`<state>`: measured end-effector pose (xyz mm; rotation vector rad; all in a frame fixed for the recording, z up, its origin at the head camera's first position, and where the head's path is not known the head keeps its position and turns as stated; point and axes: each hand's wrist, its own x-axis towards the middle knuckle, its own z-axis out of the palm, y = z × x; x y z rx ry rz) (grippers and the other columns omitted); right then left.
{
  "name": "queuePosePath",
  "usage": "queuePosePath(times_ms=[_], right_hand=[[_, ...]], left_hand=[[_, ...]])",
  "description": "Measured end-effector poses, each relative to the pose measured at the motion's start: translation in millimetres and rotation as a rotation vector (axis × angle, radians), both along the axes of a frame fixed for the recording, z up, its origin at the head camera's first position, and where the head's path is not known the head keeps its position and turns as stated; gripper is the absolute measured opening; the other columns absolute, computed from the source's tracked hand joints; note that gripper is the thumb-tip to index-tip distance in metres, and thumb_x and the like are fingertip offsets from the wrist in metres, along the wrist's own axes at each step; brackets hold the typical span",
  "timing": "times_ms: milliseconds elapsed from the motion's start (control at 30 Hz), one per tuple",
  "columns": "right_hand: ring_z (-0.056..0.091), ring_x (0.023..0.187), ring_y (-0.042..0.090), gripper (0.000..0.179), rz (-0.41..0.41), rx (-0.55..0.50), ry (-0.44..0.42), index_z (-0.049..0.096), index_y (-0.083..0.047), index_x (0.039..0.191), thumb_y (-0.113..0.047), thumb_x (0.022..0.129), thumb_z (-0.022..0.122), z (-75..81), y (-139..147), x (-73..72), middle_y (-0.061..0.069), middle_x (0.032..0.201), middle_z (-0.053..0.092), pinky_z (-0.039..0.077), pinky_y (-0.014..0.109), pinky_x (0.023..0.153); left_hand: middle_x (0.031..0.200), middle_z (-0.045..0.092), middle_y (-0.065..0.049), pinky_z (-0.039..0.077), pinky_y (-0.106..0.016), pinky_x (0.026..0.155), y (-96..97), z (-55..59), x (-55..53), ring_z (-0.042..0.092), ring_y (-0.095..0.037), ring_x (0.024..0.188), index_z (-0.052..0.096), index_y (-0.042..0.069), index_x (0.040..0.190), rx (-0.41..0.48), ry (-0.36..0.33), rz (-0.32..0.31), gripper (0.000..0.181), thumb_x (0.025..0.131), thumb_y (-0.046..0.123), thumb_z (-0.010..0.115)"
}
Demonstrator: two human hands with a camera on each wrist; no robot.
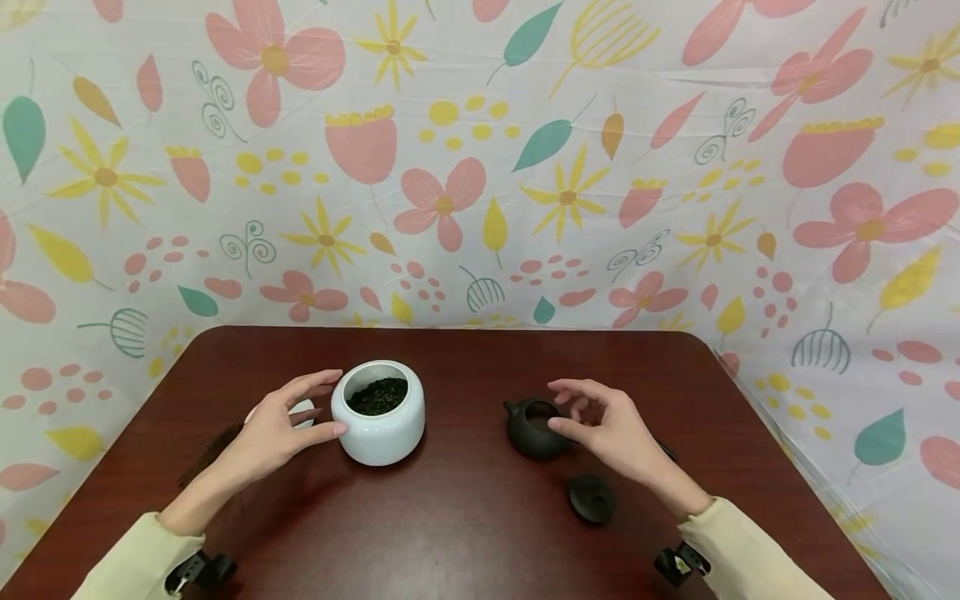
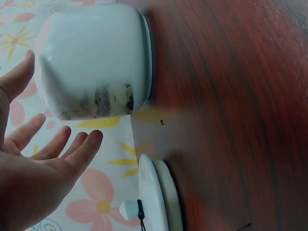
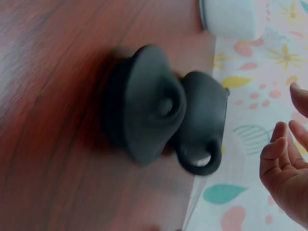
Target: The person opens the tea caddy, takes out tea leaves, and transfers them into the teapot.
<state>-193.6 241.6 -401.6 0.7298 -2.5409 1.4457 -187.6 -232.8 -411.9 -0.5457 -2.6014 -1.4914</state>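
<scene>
A round white jar [image 1: 381, 437] stands upright on the table, with dark dried tea leaves [image 1: 378, 397] inside. My left hand [image 1: 270, 429] is at the jar's left side, thumb and fingers spread around that side without closing on it. Behind this hand, the white jar lid [image 2: 154, 197] with its knob and black cord lies on the table. To the right is a small black teapot [image 1: 536, 446], uncovered. Over its right edge hovers my right hand [image 1: 611, 425], fingers loosely bent and holding nothing. The black teapot lid [image 1: 592, 500] lies in front of the pot, knob up.
The dark red wooden table [image 1: 450, 533] ends at a flower-printed cloth [image 1: 480, 167] behind it. Partly hidden by the left forearm is a dark brown brushy thing [image 1: 206, 457]. A thin dark object [image 1: 667, 450] shows beside the right wrist.
</scene>
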Motion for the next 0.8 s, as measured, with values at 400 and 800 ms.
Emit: queuePosePath(times_ms=[400,800], right_hand=[[0.058,0.078,0.018,0.041,-0.113,0.057,0.068,0.071,-0.012,0.131,-0.006,0.093,0.082,-6.7,45.4,5.9,0.003,0.107,0.066,0.047,0.027,0.066],[0.057,0.078,0.015,0.042,-0.256,0.218,0.019,0.071,-0.005,0.131,-0.017,0.092,0.085,-23.0,91.2,8.4,0.011,0.107,0.068,0.046,0.028,0.065]], left_hand=[[0.145,0.059,-0.011,0.048,-0.06,0.104,3.3,-1.8,-3.9,0.058,-0.018,0.127,0.054,0.009,0.153,0.073,-0.03,-0.049,0.07,0.091,0.014,0.086],[0.145,0.058,-0.012,0.048,-0.06,0.103,7.9,-3.7,-5.7,0.057,-0.025,0.128,0.053,0.009,0.154,0.085,-0.052,-0.067,0.07,0.092,0.015,0.085]])
